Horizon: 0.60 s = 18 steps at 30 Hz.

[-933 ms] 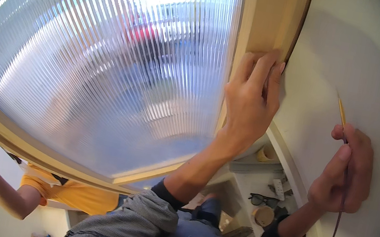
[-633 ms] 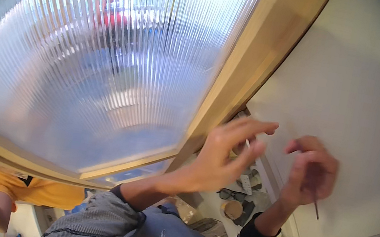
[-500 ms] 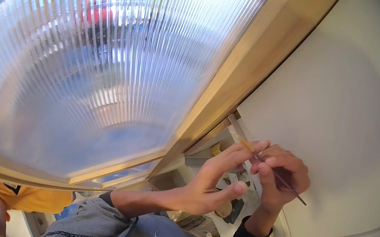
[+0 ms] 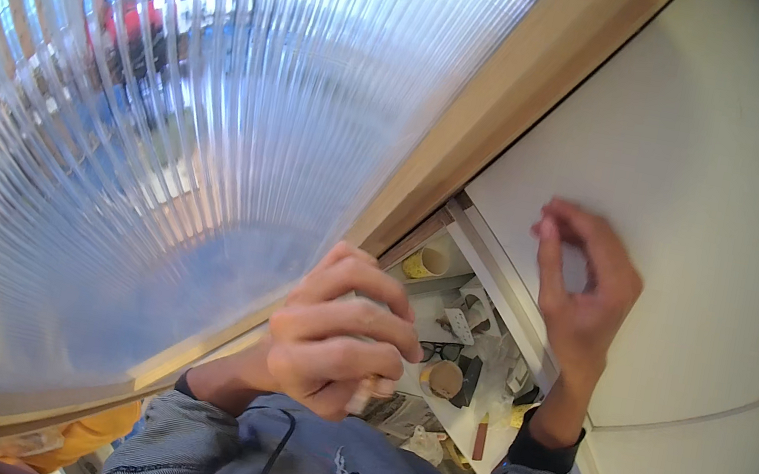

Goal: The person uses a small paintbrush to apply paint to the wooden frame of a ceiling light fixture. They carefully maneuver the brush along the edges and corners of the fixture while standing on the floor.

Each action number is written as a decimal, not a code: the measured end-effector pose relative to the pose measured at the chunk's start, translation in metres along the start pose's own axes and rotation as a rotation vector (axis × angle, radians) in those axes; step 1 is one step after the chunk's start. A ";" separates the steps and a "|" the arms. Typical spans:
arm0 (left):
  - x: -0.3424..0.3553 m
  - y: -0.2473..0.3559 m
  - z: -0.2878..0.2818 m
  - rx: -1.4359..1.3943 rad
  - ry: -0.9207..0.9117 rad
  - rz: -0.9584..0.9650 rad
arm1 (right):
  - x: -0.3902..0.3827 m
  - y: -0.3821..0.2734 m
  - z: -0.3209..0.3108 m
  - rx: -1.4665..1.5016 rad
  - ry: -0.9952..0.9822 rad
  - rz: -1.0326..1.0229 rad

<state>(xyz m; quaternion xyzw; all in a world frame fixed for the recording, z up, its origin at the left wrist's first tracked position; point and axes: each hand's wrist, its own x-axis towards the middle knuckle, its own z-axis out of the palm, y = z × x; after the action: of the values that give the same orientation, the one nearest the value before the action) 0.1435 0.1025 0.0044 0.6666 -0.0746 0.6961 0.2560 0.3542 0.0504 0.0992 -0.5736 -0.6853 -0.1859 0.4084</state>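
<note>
My left hand (image 4: 346,338) is raised at the lower edge of a ribbed translucent panel (image 4: 240,162), with its fingers curled in. Whatever may be inside it is hidden by the fingers. My right hand (image 4: 589,284) is held up in front of a smooth white panel (image 4: 723,247), its thumb and forefinger tips pressed together. Anything between those tips is too small and blurred to make out. A pale wooden frame (image 4: 507,87) runs slantwise between the two panels. The thin brush-like stick seen earlier does not show.
Below my hands, a white surface (image 4: 455,416) carries a tan tape roll (image 4: 446,380), dark glasses (image 4: 440,351), a yellow-patterned cup-like thing (image 4: 426,263) and a reddish-brown strip (image 4: 480,438). A person's yellow-orange clothing (image 4: 96,431) shows at lower left; a red-clad figure (image 4: 133,21) blurs through the ribbed panel.
My hands have moved apart. The left went left and down, and its fingers curled; the right rose slightly. The thin stick held in the right hand is out of sight.
</note>
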 end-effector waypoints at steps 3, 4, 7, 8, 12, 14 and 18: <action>-0.004 -0.002 -0.025 0.130 -0.220 -0.015 | 0.038 -0.015 0.015 -0.014 0.083 -0.021; -0.006 -0.003 -0.032 0.149 -0.244 -0.046 | 0.049 -0.020 0.019 -0.016 0.074 0.005; -0.008 -0.006 -0.044 0.224 -0.257 -0.078 | 0.065 -0.026 0.026 -0.054 0.051 0.080; -0.009 -0.005 -0.047 0.186 -0.241 -0.107 | 0.067 -0.029 0.028 -0.076 0.057 0.091; -0.011 -0.001 -0.056 0.063 -0.216 -0.180 | 0.067 -0.041 0.037 -0.130 0.134 0.162; -0.011 0.001 -0.058 0.024 -0.216 -0.197 | 0.067 -0.047 0.041 -0.128 0.176 0.195; -0.014 0.001 -0.058 -0.015 -0.215 -0.231 | 0.068 -0.054 0.047 -0.138 0.208 0.297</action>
<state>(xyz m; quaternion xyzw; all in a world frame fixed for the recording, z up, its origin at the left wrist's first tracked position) 0.0910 0.1240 -0.0147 0.7396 -0.0296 0.5858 0.3301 0.2868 0.1125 0.1355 -0.6726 -0.5329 -0.2287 0.4597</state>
